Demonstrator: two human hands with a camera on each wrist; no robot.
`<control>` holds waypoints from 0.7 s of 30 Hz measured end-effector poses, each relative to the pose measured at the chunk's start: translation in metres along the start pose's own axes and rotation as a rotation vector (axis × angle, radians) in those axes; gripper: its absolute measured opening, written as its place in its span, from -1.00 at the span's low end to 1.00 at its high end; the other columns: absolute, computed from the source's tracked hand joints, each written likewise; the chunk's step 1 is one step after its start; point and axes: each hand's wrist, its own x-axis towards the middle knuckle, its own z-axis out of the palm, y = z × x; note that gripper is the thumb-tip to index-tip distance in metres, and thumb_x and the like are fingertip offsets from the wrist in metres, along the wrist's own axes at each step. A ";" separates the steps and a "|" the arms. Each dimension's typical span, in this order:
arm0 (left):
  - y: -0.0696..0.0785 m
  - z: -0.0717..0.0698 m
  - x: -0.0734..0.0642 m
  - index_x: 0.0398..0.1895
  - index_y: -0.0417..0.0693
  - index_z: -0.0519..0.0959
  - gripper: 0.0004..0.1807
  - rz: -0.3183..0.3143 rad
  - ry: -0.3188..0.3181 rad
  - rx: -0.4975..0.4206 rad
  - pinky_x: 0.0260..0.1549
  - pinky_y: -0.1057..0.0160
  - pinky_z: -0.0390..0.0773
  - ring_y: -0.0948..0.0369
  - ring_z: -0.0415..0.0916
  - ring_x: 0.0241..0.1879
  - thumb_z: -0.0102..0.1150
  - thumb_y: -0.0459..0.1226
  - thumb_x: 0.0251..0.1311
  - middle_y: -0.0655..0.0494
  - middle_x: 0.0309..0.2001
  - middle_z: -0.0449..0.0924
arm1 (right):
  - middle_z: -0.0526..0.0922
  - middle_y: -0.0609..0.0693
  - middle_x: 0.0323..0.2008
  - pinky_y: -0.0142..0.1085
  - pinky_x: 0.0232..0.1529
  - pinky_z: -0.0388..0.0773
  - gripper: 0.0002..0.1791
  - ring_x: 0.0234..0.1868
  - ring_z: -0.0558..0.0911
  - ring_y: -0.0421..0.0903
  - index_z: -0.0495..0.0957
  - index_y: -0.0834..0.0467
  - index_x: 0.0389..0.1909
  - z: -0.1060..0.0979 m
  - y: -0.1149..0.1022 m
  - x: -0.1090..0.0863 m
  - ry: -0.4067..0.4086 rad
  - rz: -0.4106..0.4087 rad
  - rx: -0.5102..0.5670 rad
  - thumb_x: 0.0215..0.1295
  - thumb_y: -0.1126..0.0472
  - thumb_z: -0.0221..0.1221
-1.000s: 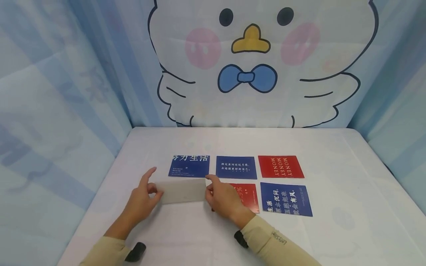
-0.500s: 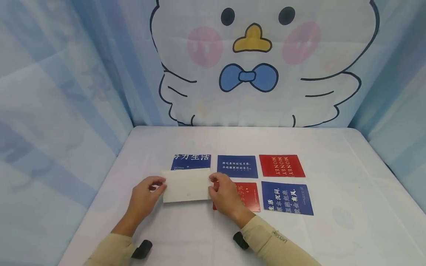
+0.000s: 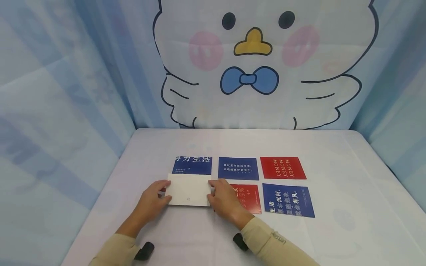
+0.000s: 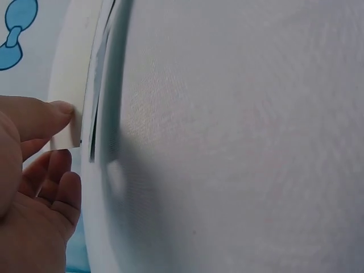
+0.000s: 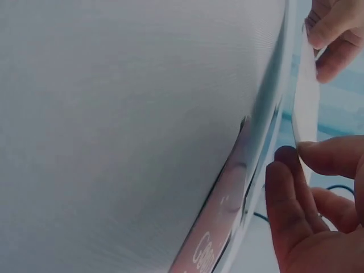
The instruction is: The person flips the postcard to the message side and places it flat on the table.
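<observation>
In the head view, both hands hold a cream-white card point(image 3: 189, 189) by its short sides, its pale face towards me. The left hand point(image 3: 152, 202) pinches the left side between thumb and fingers. On the opposite side, the right hand point(image 3: 227, 200) pinches it with the thumb nearest me. Both wrist views show the card raised off the tabletop. Its lower part hangs in front of a blue card point(image 3: 196, 167) with white lettering. Beneath the right hand lies a red card point(image 3: 250, 199), partly hidden by that hand.
More printed cards lie flat on the white table point(image 3: 352, 177): a blue one point(image 3: 237, 169) in the back row, a red "MONEY" card point(image 3: 283, 168) right of it, and a blue card point(image 3: 288, 200) in front. A cartoon curtain point(image 3: 249, 107) hangs behind.
The card's pale face, seen narrow and tilted a second ago, now shows more fully. Both hands have shifted slightly right with it, and the left index finger has come down onto the card.
</observation>
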 end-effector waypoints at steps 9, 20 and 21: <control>0.000 0.006 0.003 0.27 -0.37 0.45 -0.44 -0.017 -0.047 0.063 0.12 -0.04 0.50 -0.06 0.48 0.10 0.30 -0.44 0.19 -0.23 0.22 0.47 | 0.54 0.20 0.06 -0.05 0.11 0.54 -0.48 0.07 0.53 0.09 0.50 0.35 0.26 -0.001 -0.002 0.001 -0.050 0.021 -0.061 0.27 0.33 0.27; 0.001 0.009 0.004 0.29 -0.37 0.44 -0.43 -0.034 -0.077 0.092 0.20 -0.09 0.41 -0.09 0.47 0.13 0.30 -0.43 0.19 -0.25 0.21 0.48 | 0.51 0.22 0.11 0.00 0.14 0.52 -0.43 0.08 0.54 0.12 0.47 0.30 0.30 0.002 0.000 0.003 -0.102 0.050 -0.088 0.26 0.30 0.30; 0.001 0.009 0.005 0.28 -0.37 0.44 -0.44 -0.035 -0.081 0.093 0.19 -0.09 0.42 -0.09 0.47 0.12 0.30 -0.44 0.19 -0.25 0.20 0.48 | 0.50 0.22 0.11 0.00 0.14 0.52 -0.43 0.08 0.54 0.12 0.47 0.30 0.30 0.002 0.000 0.003 -0.104 0.053 -0.090 0.26 0.29 0.30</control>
